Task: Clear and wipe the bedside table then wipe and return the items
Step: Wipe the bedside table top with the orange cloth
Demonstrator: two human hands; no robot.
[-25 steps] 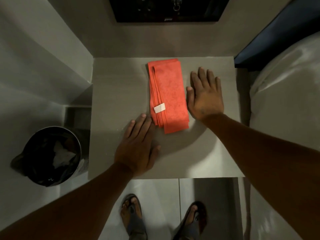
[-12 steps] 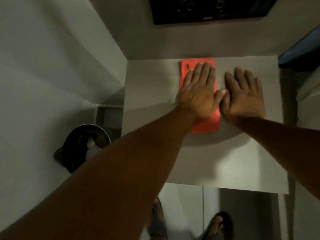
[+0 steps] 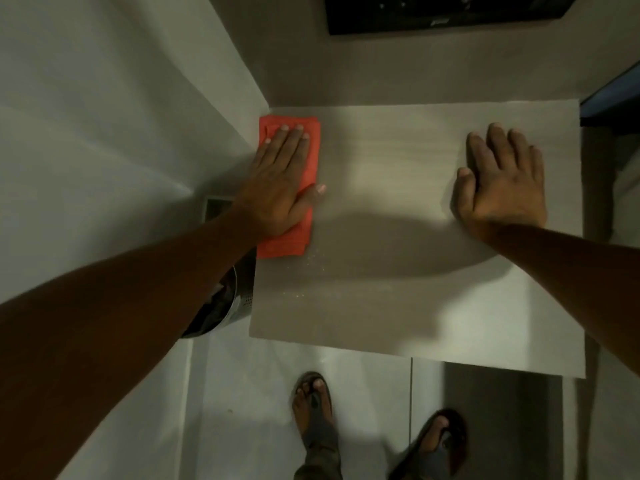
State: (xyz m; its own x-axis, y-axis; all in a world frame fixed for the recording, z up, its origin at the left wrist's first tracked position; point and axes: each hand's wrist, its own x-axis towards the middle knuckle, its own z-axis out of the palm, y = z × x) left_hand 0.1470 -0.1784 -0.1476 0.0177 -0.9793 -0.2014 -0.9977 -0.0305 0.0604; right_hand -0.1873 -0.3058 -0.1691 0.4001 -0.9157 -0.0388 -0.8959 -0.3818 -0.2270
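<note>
- Feet [image 3: 313,407] in sandals stand on the floor at the near edge of my view, just short of the table [image 3: 398,306]; nothing to do there.
- Specks, pale and scattered, lie on the near-left part of the tabletop, just below the cloth [image 3: 310,161]; I judge that area not yet wiped.
- Bin [image 3: 225,306] sits on the floor against the table's left side, mostly hidden under my left forearm.
- My left hand [image 3: 277,181] lies flat on the cloth, fingers extended and close together, thumb out to the right; it presses down and grips nothing.
- My right hand [image 3: 502,188] rests palm-down on bare tabletop at the right side, fingers spread, holding nothing; I take it as a brace.
- The cloth is a folded orange strip at the table's far-left corner, along the left edge, near the wall. Its long axis runs near to far, tilted slightly; the far short end points at the back wall.
- Step in hand, as I judge it: wiping the cleared top, with no items on it.
- Next move calls for steady palm pressure and a sweep toward me over the specks, then rightward, keeping the cloth on the table.
</note>
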